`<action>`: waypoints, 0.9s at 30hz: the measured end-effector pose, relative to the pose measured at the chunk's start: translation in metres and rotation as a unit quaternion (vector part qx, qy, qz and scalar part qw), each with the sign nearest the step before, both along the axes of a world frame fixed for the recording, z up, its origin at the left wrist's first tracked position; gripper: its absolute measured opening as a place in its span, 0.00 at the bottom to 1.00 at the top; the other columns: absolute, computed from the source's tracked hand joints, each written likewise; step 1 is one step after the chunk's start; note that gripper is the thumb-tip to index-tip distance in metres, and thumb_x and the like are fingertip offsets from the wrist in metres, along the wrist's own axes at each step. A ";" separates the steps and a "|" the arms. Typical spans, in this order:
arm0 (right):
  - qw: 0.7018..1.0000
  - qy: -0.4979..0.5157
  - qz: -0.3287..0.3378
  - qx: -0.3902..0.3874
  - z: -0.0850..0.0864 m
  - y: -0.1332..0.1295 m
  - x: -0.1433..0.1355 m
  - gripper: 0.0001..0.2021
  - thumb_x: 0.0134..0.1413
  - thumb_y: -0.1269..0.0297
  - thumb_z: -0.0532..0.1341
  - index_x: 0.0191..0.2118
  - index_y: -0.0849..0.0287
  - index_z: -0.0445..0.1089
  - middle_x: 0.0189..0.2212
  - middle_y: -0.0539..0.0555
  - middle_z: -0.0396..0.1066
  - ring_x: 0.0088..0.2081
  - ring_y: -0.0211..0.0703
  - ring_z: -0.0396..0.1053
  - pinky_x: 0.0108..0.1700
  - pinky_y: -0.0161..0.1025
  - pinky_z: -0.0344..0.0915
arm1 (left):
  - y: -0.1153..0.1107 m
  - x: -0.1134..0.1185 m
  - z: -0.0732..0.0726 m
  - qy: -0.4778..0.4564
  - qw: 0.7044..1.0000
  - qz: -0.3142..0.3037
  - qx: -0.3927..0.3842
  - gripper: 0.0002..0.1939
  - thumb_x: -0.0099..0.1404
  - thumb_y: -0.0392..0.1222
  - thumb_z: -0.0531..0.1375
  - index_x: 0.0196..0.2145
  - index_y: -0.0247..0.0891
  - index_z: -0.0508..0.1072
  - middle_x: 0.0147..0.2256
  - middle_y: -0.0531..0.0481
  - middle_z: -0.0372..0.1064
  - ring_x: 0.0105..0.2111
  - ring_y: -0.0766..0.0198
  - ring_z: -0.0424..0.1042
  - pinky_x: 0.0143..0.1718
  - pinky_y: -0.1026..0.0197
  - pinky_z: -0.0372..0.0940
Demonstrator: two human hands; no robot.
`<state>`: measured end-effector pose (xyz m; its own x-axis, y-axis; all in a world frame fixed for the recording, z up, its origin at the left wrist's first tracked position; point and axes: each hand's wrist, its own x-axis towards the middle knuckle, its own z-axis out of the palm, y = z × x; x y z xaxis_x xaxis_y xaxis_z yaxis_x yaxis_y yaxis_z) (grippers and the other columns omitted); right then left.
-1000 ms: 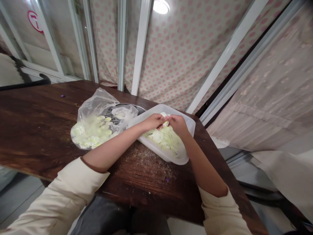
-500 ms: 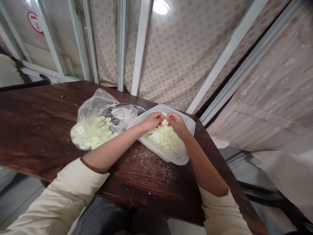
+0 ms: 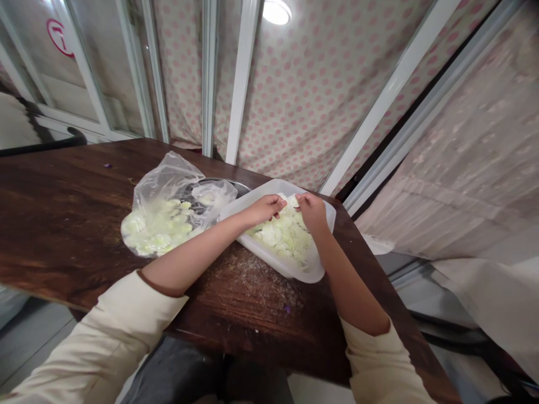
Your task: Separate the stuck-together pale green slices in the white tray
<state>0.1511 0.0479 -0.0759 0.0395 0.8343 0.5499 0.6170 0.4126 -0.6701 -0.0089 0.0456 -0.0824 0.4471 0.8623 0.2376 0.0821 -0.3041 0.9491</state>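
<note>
My left hand (image 3: 268, 208) is closed in a pinch over a translucent white plastic tub (image 3: 322, 272). My right hand (image 3: 310, 210) pinches from the other side, a small gap away. Each hand grips a pale cauliflower piece (image 3: 289, 202) between its fingertips; whether it is one piece or two I cannot tell. Below the hands, many white and yellow-green cauliflower pieces (image 3: 280, 238) lie in the tub. To the left, a clear plastic bag (image 3: 166, 174) lies open with more cauliflower pieces (image 3: 158, 227) in it.
Behind the bag shows the rim of a dark metal tray (image 3: 236, 184). Fine crumbs (image 3: 252, 280) are scattered on the brown wooden table (image 3: 63, 213) before the tub. A framed partition with a dotted curtain (image 3: 303, 101) stands along the table's far edge.
My hands were together at the fingertips; my right hand has moved to the right, leaving a gap with pale cauliflower showing in it. Tub and bag stay in place.
</note>
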 end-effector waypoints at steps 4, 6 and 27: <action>0.998 0.054 -0.001 -0.028 -0.003 0.005 0.005 0.16 0.49 0.53 0.53 0.19 0.58 0.56 0.14 0.45 0.56 0.18 0.33 0.56 0.23 0.33 0.54 | 0.002 -0.001 -0.002 -0.008 1.000 -0.017 0.016 0.14 0.59 0.50 0.50 0.24 0.37 0.58 0.22 0.55 0.53 0.23 0.71 0.58 0.22 0.67 0.51; 0.997 0.064 0.019 -0.043 -0.005 0.006 0.005 0.18 0.50 0.51 0.51 0.19 0.58 0.53 0.13 0.45 0.53 0.17 0.33 0.53 0.22 0.33 0.52 | 0.003 -0.001 -0.002 -0.013 0.999 -0.026 0.024 0.14 0.58 0.50 0.50 0.24 0.37 0.57 0.22 0.55 0.52 0.22 0.71 0.57 0.22 0.67 0.50; 0.948 0.181 0.188 -0.181 -0.002 -0.004 -0.008 0.17 0.40 0.50 0.61 0.24 0.59 0.57 0.13 0.45 0.62 0.17 0.32 0.61 0.23 0.31 0.58 | 0.006 -0.002 -0.004 0.050 0.997 0.036 0.046 0.14 0.58 0.47 0.51 0.21 0.35 0.60 0.19 0.54 0.57 0.20 0.71 0.56 0.23 0.66 0.51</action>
